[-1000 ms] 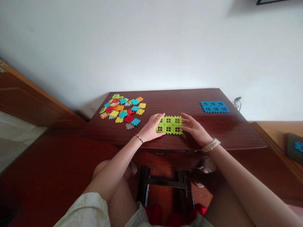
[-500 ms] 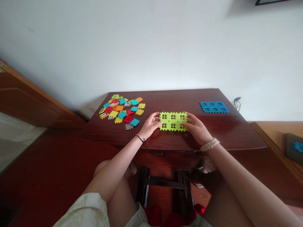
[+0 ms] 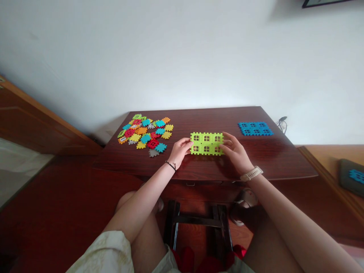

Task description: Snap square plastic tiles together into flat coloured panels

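Observation:
A lime-green panel of interlocked window tiles (image 3: pixel 207 143) is held up over the near middle of the table, its window side facing me. My left hand (image 3: pixel 180 149) pinches its left edge, thumb in front. At the right edge, my right hand (image 3: pixel 233 150) grips it with the thumb in front and fingers behind. The fingers behind the panel are partly hidden. To the right, a blue panel of joined window tiles (image 3: pixel 255 129) lies flat on the table. Loose notched tiles (image 3: pixel 141 131) in red, yellow, blue, orange, green and grey are piled on the left.
The dark wooden table (image 3: pixel 196 117) stands against a white wall. A black cable (image 3: pixel 281 120) hangs past its right edge. Further right, a dark cushion-like object (image 3: pixel 348 172) has a blue piece on it. Below the table's front edge is a dark stool frame (image 3: pixel 196 220).
The green panel and both hands have shifted slightly up and left in view, and the panel is tilted a little differently. The whole view has also moved slightly. Both hands still hold the panel.

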Demonstrator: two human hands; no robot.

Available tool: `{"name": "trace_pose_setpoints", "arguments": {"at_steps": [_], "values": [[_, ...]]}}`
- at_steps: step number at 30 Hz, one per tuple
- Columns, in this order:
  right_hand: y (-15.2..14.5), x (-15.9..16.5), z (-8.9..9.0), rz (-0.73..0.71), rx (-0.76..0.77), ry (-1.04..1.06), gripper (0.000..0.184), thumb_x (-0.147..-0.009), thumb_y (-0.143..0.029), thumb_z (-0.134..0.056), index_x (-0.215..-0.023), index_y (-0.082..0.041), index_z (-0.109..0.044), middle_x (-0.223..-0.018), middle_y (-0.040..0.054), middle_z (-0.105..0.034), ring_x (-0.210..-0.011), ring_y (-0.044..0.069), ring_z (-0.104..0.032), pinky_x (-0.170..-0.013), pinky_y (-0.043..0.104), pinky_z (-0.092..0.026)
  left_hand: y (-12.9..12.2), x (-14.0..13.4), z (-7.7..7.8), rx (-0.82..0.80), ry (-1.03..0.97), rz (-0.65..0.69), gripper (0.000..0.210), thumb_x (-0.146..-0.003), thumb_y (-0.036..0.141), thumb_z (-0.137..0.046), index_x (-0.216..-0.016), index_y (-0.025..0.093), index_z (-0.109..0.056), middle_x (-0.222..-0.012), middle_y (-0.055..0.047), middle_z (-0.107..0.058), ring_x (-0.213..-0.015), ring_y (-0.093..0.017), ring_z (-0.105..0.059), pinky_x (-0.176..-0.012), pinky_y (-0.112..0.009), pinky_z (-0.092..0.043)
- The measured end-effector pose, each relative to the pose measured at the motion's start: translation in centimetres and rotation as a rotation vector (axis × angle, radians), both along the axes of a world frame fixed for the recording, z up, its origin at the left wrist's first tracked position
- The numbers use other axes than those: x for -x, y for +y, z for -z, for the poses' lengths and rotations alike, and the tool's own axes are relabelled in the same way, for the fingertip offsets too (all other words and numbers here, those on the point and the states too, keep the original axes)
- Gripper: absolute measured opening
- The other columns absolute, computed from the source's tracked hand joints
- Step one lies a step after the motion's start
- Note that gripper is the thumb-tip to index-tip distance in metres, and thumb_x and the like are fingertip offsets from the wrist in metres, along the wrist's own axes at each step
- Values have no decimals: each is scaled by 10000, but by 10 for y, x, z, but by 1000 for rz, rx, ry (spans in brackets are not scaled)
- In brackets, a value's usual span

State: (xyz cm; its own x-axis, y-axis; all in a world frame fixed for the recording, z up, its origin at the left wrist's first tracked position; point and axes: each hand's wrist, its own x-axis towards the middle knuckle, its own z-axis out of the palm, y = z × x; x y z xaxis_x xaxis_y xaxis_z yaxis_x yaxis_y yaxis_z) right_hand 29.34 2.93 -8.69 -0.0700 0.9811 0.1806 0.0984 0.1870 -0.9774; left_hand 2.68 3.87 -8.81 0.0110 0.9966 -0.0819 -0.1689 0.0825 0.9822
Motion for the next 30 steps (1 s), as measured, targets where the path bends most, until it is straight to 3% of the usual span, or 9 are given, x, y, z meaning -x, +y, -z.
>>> {"name": "trace_pose_setpoints", "arguments": {"at_steps": [3,9,14,21,26,30], "values": [[4,-5,3,39,8,5,711,-865,-503,-844,-1491,-288,-586,-1198,87,-731,-1092,287,-742,-1039,529,-621,4,-9,3,25,-33,-63,405,-773,468,-891,-1035,200,-736,-1017,-58,-744,-890,-163,-712,-741,-254,-565],[15,-18,11,182,-10,41,600,-822,-506,-878,-1330,-241,-700,-1283,118,-760,-1203,305,-729,-1075,519,-610,12,-31,1,23,-120,-137,283,-874,345,-812,-1086,191,-707,-1160,-82,-745,-1039,-173,-720,-962,-346,-609],[29,-35,15,321,10,129,572,-784,-474,-896,-1274,-215,-752,-1273,121,-783,-1219,308,-735,-1086,526,-607,17,-56,-4,-4,-186,-50,220,-930,262,-728,-1127,173,-765,-1308,-113,-741,-1136,-188,-715,-1068,-374,-587],[54,-69,12,531,-73,111,488,-746,-400,-866,-1180,-190,-797,-1180,115,-805,-1108,291,-766,-1011,494,-642,30,-101,-10,11,-207,22,281,-936,273,-698,-1188,200,-800,-1397,-114,-731,-1243,-221,-697,-1064,-364,-574],[65,-95,8,629,-105,63,405,-805,-370,-768,-1164,-190,-821,-1132,96,-818,-1025,273,-775,-930,465,-671,43,-134,-16,14,-113,92,329,-948,267,-667,-1246,210,-792,-1400,-115,-734,-1215,-226,-707,-1018,-349,-560],[73,-118,9,714,-105,67,412,-762,-286,-739,-1150,-175,-826,-1069,76,-816,-923,241,-770,-917,454,-671,60,-165,-20,8,-44,126,375,-965,244,-646,-1315,177,-761,-1410,-144,-724,-1197,-233,-712,-1000,-352,-557]]}}
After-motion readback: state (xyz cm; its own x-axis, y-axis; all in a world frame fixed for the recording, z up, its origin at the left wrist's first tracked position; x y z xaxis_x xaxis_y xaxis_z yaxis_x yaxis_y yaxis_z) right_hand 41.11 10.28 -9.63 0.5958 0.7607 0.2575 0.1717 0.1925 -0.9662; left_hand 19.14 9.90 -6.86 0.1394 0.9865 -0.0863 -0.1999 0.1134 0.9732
